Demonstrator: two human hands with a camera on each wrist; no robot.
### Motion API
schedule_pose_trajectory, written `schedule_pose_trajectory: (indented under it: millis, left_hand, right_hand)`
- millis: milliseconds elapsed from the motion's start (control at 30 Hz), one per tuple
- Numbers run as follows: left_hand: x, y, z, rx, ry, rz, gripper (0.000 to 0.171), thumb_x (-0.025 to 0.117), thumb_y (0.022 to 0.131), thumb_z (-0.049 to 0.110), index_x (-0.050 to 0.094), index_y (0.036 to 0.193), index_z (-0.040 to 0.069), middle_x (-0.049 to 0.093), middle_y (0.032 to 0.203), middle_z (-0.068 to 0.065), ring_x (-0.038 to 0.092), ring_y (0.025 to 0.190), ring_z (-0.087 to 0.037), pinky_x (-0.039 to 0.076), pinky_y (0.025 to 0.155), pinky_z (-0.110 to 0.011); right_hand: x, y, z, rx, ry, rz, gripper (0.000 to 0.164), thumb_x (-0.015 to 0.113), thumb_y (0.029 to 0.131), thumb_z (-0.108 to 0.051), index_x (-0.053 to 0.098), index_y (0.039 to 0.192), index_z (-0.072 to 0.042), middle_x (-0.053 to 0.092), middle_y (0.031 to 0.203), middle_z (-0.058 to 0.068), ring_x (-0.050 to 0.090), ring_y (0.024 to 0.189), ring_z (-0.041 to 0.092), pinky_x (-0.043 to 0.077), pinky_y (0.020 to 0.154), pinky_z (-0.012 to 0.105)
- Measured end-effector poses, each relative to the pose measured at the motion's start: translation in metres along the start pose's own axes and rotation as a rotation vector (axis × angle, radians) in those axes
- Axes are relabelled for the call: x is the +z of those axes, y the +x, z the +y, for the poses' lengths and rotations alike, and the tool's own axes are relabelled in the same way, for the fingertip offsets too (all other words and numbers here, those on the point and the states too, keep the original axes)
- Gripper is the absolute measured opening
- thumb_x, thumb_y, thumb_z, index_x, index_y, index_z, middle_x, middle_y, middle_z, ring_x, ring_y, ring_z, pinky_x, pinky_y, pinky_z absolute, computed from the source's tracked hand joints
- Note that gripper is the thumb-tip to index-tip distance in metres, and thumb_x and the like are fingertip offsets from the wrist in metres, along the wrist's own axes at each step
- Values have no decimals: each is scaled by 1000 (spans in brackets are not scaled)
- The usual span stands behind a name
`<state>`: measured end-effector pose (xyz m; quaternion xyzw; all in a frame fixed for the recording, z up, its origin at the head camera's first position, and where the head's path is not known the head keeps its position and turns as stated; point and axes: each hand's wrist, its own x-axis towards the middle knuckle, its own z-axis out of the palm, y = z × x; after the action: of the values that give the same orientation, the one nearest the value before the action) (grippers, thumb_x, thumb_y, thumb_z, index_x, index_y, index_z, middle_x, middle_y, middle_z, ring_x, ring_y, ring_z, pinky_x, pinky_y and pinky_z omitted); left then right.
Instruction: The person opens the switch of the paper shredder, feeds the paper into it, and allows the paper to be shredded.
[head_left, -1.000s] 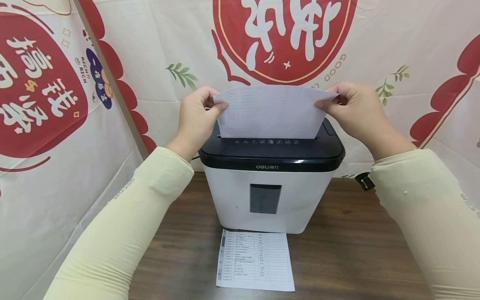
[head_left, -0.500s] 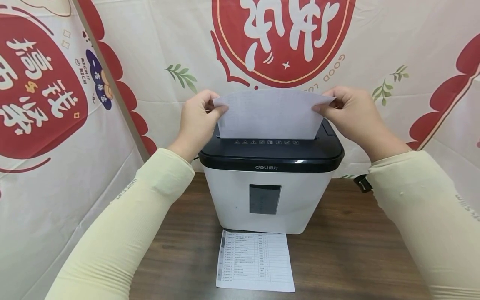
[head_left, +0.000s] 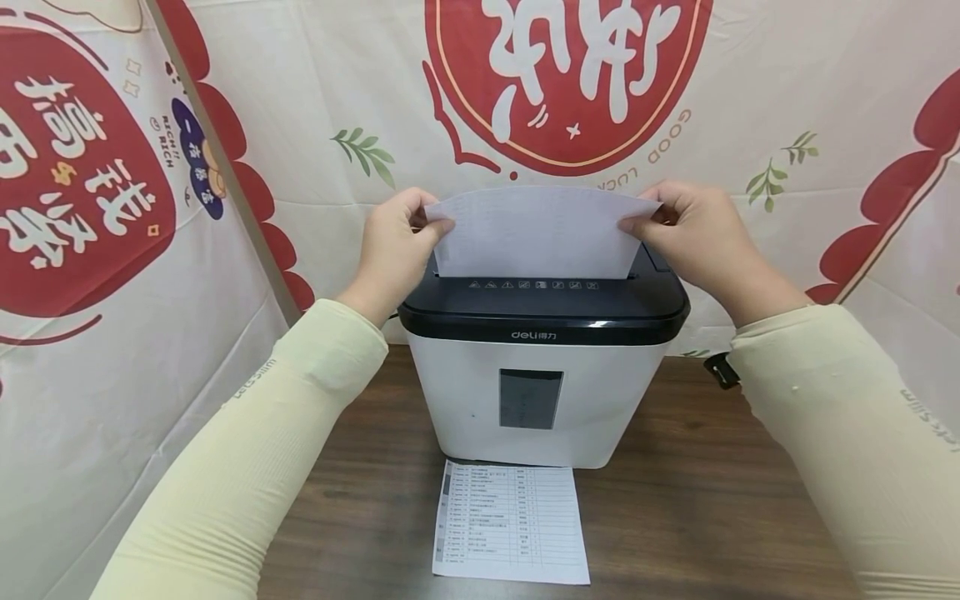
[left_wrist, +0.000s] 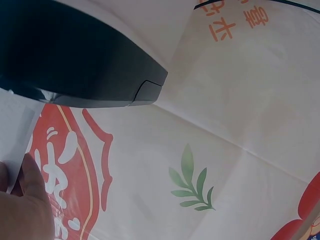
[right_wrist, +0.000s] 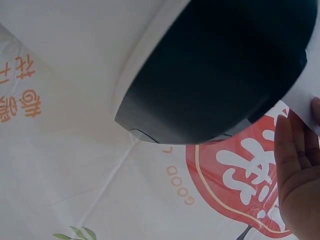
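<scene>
A white sheet of paper [head_left: 532, 233] stands upright in the slot on the black top of a paper shredder [head_left: 536, 400]. My left hand [head_left: 397, 242] pinches its upper left corner between thumb and fingers, and my right hand [head_left: 693, 233] pinches the upper right corner. The sheet's top edge bows slightly, and its lower part is hidden inside the slot. In the left wrist view, the left hand [left_wrist: 25, 200] shows at the lower left, holding the paper's edge. In the right wrist view, the right hand [right_wrist: 300, 175] grips the other corner at the right edge.
A printed sheet with a table of text [head_left: 510, 525] lies on the brown wooden table [head_left: 690, 492] in front of the shredder. A small black object [head_left: 722, 371] is by the right sleeve. A decorated cloth [head_left: 322, 108] hangs behind and at both sides.
The paper has sunk a little deeper into the shredder slot. Both hands have moved slightly down with it, the right one also a little left. The printed sheet has stayed in place.
</scene>
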<state>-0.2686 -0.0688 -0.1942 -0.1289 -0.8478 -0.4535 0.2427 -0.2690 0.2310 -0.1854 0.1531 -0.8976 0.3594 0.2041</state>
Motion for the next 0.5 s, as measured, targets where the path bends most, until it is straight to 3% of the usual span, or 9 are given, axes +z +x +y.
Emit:
schedule_pose_trajectory:
  millis: [500]
  left_hand:
    - [2,-3,-6,14,18,-22,4,67,90,7,63,89,6,64,86,-11,56,82,-21,45,72,-27]
  right_hand:
    - [4,-2,1,14,10,-41,26,69,90,-17,69,109,0,66,110,20,54,82,22,42,62,12]
